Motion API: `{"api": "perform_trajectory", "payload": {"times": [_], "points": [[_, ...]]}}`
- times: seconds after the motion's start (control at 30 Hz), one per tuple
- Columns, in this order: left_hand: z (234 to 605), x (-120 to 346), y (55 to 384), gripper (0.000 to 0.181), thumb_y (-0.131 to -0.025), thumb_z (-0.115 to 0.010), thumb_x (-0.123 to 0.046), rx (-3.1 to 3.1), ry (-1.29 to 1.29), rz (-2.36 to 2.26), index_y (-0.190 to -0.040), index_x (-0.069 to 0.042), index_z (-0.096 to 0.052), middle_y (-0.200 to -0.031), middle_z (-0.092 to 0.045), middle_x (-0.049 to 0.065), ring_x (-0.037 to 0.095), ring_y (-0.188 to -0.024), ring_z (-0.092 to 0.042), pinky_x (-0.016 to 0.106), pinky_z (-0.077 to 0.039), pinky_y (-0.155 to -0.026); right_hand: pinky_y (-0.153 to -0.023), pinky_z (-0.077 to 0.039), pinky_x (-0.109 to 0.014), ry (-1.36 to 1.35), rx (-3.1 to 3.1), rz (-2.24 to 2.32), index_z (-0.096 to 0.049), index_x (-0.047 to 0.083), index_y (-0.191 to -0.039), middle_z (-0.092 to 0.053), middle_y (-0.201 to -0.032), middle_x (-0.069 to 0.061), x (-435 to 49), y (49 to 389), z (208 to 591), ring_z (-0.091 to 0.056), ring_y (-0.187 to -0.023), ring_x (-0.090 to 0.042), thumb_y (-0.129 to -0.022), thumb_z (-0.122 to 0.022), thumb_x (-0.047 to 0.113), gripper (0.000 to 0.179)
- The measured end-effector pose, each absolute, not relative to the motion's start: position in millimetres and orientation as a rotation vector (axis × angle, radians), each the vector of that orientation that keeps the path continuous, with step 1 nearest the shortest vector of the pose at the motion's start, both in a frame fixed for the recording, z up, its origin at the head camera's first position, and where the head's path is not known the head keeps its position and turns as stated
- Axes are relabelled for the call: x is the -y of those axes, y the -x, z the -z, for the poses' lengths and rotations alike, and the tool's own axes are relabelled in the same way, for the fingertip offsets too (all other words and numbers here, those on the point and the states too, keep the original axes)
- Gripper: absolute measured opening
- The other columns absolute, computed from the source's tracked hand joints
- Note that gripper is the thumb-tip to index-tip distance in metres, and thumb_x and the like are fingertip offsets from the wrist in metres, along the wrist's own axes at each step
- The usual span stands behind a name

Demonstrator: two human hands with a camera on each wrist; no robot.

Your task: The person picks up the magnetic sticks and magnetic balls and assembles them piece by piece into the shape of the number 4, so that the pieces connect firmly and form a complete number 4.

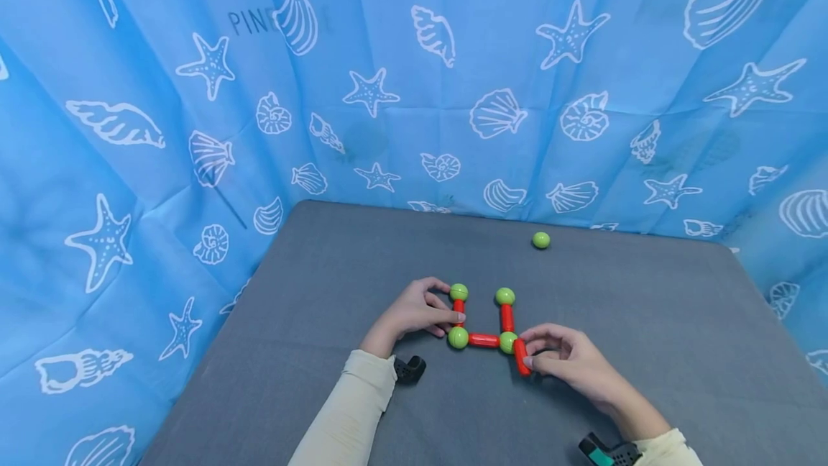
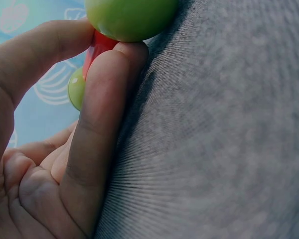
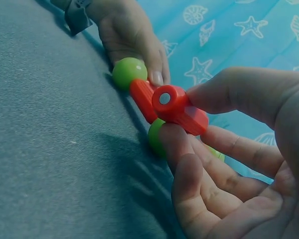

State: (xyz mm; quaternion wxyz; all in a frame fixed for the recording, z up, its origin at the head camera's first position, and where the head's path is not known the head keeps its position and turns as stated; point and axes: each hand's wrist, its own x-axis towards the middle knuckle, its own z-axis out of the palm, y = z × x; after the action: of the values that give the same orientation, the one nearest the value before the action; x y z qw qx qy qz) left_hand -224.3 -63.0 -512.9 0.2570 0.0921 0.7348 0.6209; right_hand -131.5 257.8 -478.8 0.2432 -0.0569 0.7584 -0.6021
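A U-shaped figure of green balls and red magnetic rods lies in front of me. My left hand (image 1: 417,311) pinches its left rod (image 1: 458,307), between an upper ball (image 1: 458,292) and a lower ball (image 1: 458,337). In the left wrist view, thumb and finger meet at that red rod (image 2: 100,46), close by a large green ball (image 2: 132,17). My right hand (image 1: 569,358) holds a loose-ended red rod (image 1: 522,357) beside the lower right ball (image 1: 507,341). A round silvery spot shows on the end of this rod (image 3: 177,109) in the right wrist view.
A bottom rod (image 1: 484,340) joins the two lower balls, and a right rod (image 1: 507,318) leads up to another ball (image 1: 505,296). One separate green ball (image 1: 541,240) lies farther back on the grey table (image 1: 362,250). Behind hangs a blue seashell curtain (image 1: 401,135).
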Motion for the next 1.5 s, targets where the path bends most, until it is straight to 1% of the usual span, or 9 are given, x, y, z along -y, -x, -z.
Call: {"api": "perform_trajectory", "payload": {"times": [0.27,0.47,0.6,0.83,1.27,1.5], "points": [[514.1,64.4,223.1,0.061,-0.086,-0.091,-0.025,-1.990,-0.235,-1.685,-0.136,-0.012,-0.060,-0.095,-0.080,0.010,0.022,-0.077,-0.078,0.036,-0.067,-0.067,-0.074,-0.063,-0.031,0.141,-2.026,1.656,-0.055,-0.009,-0.140,-0.074,-0.111,-0.007,-256.8,128.2,486.7,-0.073,-0.089,-0.012,-0.101,-0.071,0.013,0.048],[514.5,64.5,222.0,0.061,-0.086,-0.091,-0.024,-1.978,-0.241,-1.693,-0.137,-0.011,-0.059,-0.096,-0.080,0.010,0.022,-0.077,-0.078,0.036,-0.067,-0.068,-0.074,-0.063,-0.032,0.113,-2.033,1.639,-0.056,-0.008,-0.139,-0.075,-0.110,-0.006,-256.1,127.5,488.1,-0.073,-0.088,-0.013,-0.101,-0.072,0.014,0.047],[514.7,64.0,221.6,0.061,-0.086,-0.091,-0.024,-1.979,-0.239,-1.697,-0.137,-0.011,-0.059,-0.096,-0.080,0.010,0.022,-0.076,-0.077,0.036,-0.067,-0.067,-0.074,-0.063,-0.032,0.119,-2.026,1.636,-0.056,-0.008,-0.140,-0.074,-0.110,-0.007,-256.2,127.1,488.5,-0.073,-0.089,-0.014,-0.101,-0.072,0.015,0.047],[515.3,63.0,221.3,0.061,-0.086,-0.091,-0.023,-1.984,-0.230,-1.692,-0.137,-0.011,-0.059,-0.095,-0.080,0.010,0.021,-0.076,-0.078,0.036,-0.067,-0.067,-0.073,-0.061,-0.031,0.150,-2.010,1.628,-0.056,-0.010,-0.139,-0.075,-0.111,-0.007,-258.0,126.2,488.4,-0.073,-0.090,-0.015,-0.104,-0.067,0.015,0.044],[515.1,62.0,222.8,0.062,-0.086,-0.091,-0.025,-1.996,-0.243,-1.685,-0.138,-0.011,-0.059,-0.096,-0.080,0.010,0.022,-0.077,-0.078,0.036,-0.067,-0.068,-0.072,-0.060,-0.030,0.163,-2.016,1.628,-0.057,-0.009,-0.137,-0.074,-0.110,-0.008,-255.7,124.3,485.0,-0.072,-0.088,-0.014,-0.104,-0.068,0.014,0.042],[512.5,61.1,222.9,0.062,-0.086,-0.091,-0.025,-2.008,-0.252,-1.683,-0.137,-0.011,-0.059,-0.095,-0.080,0.010,0.022,-0.076,-0.078,0.035,-0.067,-0.067,-0.071,-0.060,-0.030,0.166,-2.039,1.625,-0.058,-0.010,-0.136,-0.074,-0.110,-0.011,-253.8,123.7,485.5,-0.072,-0.087,-0.015,-0.103,-0.068,0.012,0.041]]}}
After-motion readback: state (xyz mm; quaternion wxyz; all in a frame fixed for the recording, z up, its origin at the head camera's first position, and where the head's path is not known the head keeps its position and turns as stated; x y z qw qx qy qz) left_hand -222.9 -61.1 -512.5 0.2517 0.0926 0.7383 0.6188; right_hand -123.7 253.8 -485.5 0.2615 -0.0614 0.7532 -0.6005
